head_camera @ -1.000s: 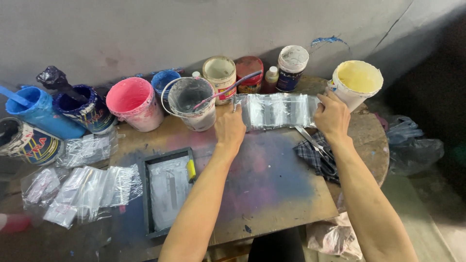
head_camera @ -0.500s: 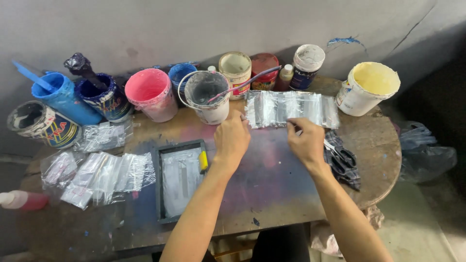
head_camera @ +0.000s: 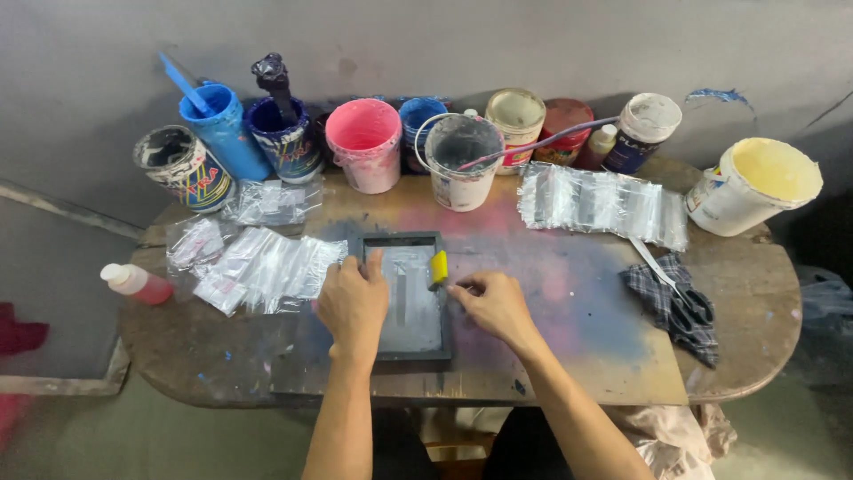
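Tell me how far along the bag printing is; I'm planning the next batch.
Done, it seems: a row of clear bags lies laid out at right. In hand: the left hand rests on the screen frame, while the right hand reaches for the yellow squeegee. Left: a pile of bags waits beside the frame. Whether any bag carries a print is unclear.

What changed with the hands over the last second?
Both hands left the row of clear plastic bags at the back of the table and came down to the dark framed screen. The left hand now rests on the frame's left edge; the right hand is at its right edge, fingertips by the yellow piece. The bags lie released. Paint buckets and cloth are unmoved.
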